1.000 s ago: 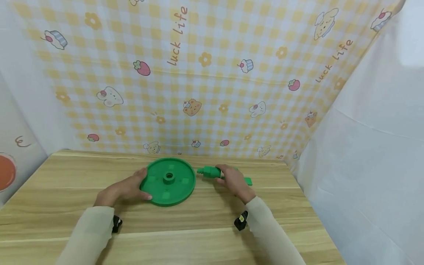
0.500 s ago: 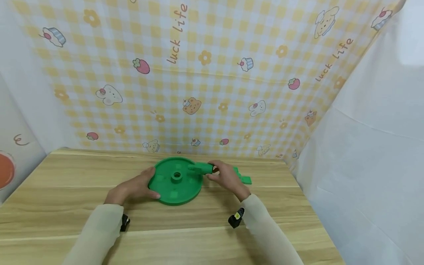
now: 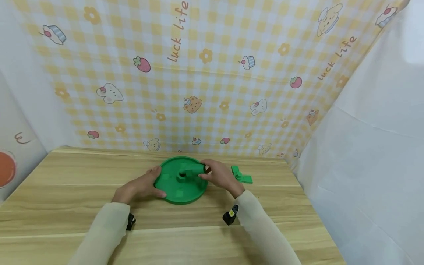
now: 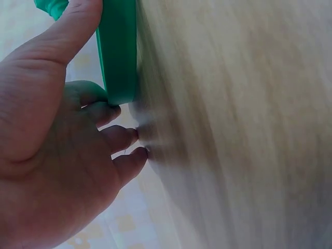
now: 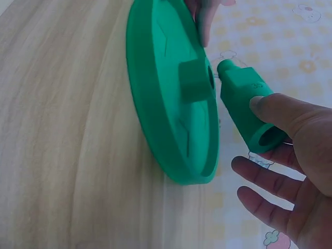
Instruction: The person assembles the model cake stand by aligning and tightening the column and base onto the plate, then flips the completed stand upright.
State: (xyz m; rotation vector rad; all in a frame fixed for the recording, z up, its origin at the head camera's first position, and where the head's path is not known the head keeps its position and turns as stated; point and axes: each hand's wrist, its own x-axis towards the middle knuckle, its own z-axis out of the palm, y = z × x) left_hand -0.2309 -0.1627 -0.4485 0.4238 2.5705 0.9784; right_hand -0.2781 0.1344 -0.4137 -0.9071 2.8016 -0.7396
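A round green tray-like disc (image 3: 170, 186) with a raised rim and a central socket (image 5: 196, 82) lies on the wooden table. My left hand (image 3: 140, 187) holds its left rim, thumb at the near side and fingers round the far side. Between thumb and fingers, my right hand (image 3: 221, 176) pinches a hollow green post (image 5: 246, 106) with flat faces and a narrow stepped end. The post is tilted over the disc, its narrow end pointing at the socket. In the right wrist view that end shows a small gap from the socket's mouth.
Right of the disc, a small green piece with flat blades (image 3: 241, 176) lies on the table (image 3: 185, 239). A yellow-checked cloth (image 3: 212, 92) hangs behind the table's back edge, and a white sheet (image 3: 371, 165) hangs at the right.
The post has been lifted from the table and moved left over the disc, its narrow end reaching the socket area. The left hand has slid the disc rightward. The bladed piece is now uncovered.
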